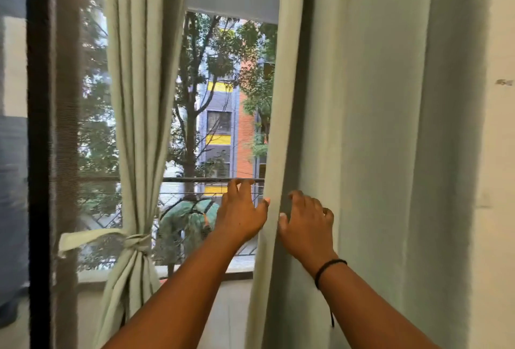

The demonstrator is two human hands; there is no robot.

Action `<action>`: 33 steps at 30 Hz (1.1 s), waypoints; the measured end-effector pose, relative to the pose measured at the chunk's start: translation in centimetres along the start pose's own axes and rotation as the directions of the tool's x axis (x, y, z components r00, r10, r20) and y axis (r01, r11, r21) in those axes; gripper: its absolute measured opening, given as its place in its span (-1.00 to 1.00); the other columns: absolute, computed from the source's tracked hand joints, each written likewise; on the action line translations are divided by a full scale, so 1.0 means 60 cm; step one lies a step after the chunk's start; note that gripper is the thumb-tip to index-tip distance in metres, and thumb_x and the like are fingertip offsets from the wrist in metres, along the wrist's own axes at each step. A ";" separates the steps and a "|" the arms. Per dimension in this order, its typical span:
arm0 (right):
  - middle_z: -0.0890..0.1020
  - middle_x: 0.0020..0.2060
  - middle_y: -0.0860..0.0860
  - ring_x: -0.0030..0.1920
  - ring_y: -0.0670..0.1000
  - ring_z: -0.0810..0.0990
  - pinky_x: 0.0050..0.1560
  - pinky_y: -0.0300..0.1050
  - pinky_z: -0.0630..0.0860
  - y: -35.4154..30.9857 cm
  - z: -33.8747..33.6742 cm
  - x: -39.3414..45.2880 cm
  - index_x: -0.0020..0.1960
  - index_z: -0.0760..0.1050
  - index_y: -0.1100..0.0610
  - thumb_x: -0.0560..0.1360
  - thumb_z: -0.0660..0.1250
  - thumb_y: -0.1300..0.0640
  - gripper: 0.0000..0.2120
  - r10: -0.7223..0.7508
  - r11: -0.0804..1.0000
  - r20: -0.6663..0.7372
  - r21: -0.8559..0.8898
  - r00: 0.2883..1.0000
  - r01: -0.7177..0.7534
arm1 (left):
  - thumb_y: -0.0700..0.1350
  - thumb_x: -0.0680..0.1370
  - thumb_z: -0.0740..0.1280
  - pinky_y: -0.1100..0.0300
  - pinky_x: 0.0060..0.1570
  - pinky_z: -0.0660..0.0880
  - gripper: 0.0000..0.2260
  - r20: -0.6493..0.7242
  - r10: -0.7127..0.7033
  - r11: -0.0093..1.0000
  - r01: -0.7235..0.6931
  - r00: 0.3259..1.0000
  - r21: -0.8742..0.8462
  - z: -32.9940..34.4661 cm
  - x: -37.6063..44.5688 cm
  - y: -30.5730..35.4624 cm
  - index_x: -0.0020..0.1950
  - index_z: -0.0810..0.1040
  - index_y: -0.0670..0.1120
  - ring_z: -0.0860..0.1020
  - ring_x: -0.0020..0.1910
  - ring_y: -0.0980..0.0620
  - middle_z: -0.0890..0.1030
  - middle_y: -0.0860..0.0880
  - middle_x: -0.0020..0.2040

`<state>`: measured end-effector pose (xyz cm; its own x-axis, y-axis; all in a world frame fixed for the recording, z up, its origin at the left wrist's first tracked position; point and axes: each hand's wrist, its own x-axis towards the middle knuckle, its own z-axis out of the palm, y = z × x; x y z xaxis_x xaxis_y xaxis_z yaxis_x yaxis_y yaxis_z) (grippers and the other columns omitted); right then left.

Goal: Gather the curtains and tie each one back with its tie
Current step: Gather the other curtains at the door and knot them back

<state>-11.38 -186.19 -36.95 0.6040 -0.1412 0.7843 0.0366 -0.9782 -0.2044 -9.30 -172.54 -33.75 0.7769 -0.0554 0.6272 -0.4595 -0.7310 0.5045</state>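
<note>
At lower centre of the frame, the left hand (241, 215) is held at the inner edge of the right curtain (362, 125), fingers spread and bent, thumb touching the fabric edge. Just to its right, the right hand (306, 223) is laid on the same curtain with fingers curved over a fold; whether fabric is actually gripped cannot be told. A black wristband (328, 268) is worn on the right wrist. The right curtain hangs loose. At lower left, the left curtain (139, 97) is gathered and bound by its tie (131, 241). A railing (195, 180) and trees (195, 84) are seen through the window.
</note>
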 end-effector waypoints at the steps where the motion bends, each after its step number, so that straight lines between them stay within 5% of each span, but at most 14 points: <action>1: 0.51 0.21 0.03 0.26 0.07 0.44 0.24 0.08 0.32 0.026 -0.006 0.007 0.35 0.30 0.04 0.49 0.21 0.00 -0.55 0.005 1.000 -0.008 0.001 1.000 -0.005 | 0.12 0.54 0.24 -0.05 0.30 0.32 -0.49 0.008 0.004 1.000 -0.004 1.000 -0.018 0.010 0.009 0.015 0.43 0.22 0.00 0.28 0.39 -0.14 0.20 -0.07 0.43; 14: 0.49 0.17 0.07 0.18 0.12 0.45 0.12 0.05 0.38 0.265 -0.044 0.142 0.31 0.26 0.09 0.49 0.22 -0.10 -0.53 0.029 0.994 0.018 0.101 0.999 -0.030 | 0.09 0.55 0.25 -0.12 0.36 0.28 -0.31 -0.157 -0.074 0.997 0.067 0.985 -0.049 0.107 0.133 0.163 0.53 -0.07 -0.05 0.24 0.43 -0.24 0.12 -0.18 0.51; 22: 0.44 0.28 0.10 0.20 0.14 0.49 0.10 0.02 0.49 0.206 -0.046 0.305 0.38 0.19 0.10 0.44 0.23 -0.30 -0.32 -0.037 0.964 -0.045 0.261 0.998 0.047 | 0.10 0.54 0.27 -0.10 0.35 0.31 -0.34 -0.202 0.099 0.994 -0.104 0.974 -0.017 0.065 0.263 0.210 0.52 -0.02 0.03 0.31 0.42 -0.16 0.20 -0.09 0.50; 33: 0.40 0.27 0.19 0.17 0.22 0.50 -0.08 -0.07 0.37 0.087 -0.171 0.632 0.37 0.18 0.17 0.50 0.24 -0.14 -0.41 0.032 0.952 -0.315 0.298 0.949 0.067 | 0.16 0.50 0.27 -0.04 0.12 0.44 -0.44 -0.331 0.385 0.920 -0.332 0.862 0.207 -0.080 0.528 0.328 0.35 0.19 -0.12 0.47 0.19 -0.25 0.45 -0.21 0.27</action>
<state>3.56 -198.19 -2.24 0.3235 -0.2128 0.9220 0.3130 -0.8955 -0.3165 4.19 -185.42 -1.08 0.3504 -0.1042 0.9308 -0.5916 -0.7951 0.1337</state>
